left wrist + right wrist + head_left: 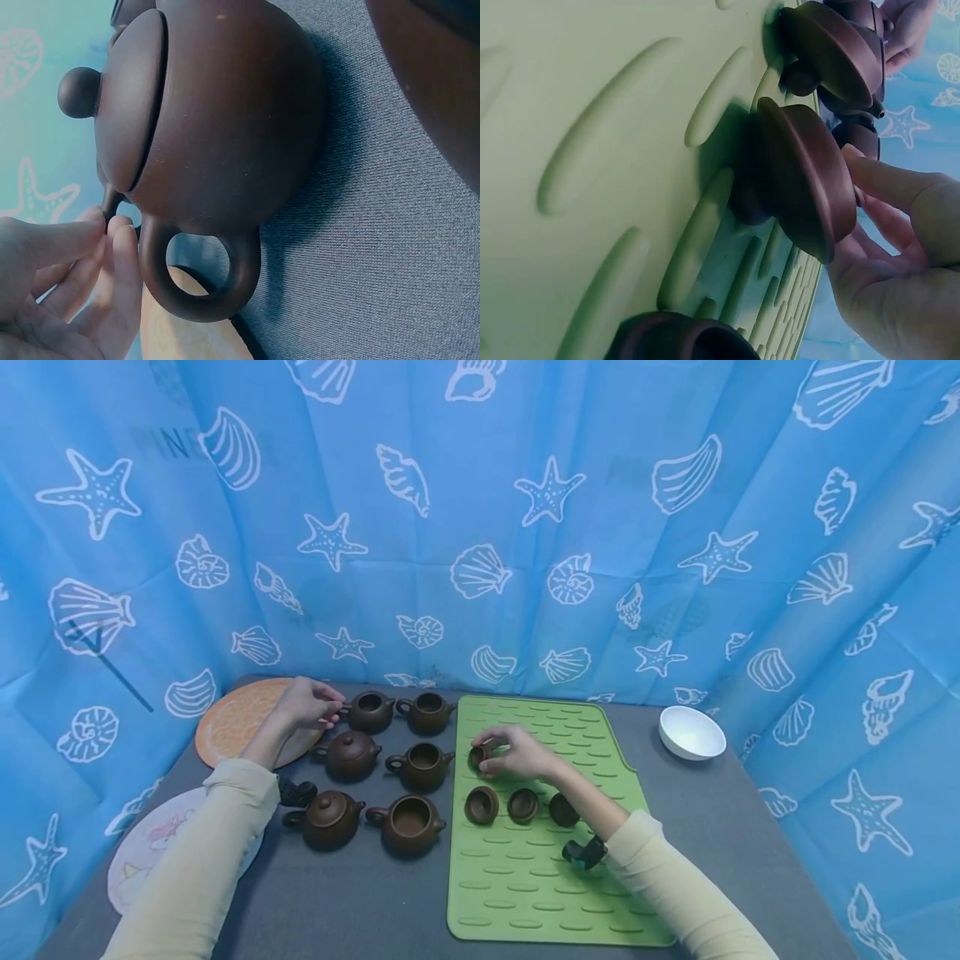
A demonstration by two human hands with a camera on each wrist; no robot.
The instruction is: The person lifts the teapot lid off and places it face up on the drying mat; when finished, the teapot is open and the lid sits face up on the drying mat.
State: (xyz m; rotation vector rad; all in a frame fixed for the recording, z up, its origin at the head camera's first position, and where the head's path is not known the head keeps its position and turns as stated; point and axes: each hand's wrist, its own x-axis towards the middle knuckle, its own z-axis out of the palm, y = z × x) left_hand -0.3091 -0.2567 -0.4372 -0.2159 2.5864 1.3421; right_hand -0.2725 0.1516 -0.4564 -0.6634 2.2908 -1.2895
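Note:
My left hand (pixel 307 703) pinches the handle of a lidless brown clay teapot (pixel 370 712) in the back row; in the left wrist view a lidded teapot (pixel 232 120) hides most of it. My right hand (pixel 517 752) holds a small brown teapot lid (pixel 477 757) between thumb and fingers, over the green mat (pixel 540 893). Three more lids lie knob-down in a row just in front: a left one (pixel 482 805), a middle one (pixel 522 806) and a right one (pixel 564 810), partly behind the forearm. A lid (pixel 802 180) blocks the held one in the right wrist view.
Two lidded teapots, one in the middle row (pixel 352 754) and one in front (pixel 330 818), stand beside lidless ones (pixel 422 766). Round orange (pixel 240 710) and pale (pixel 150 852) mats lie at left. A white bowl (pixel 692 733) sits at right, before a blue curtain (pixel 480 510).

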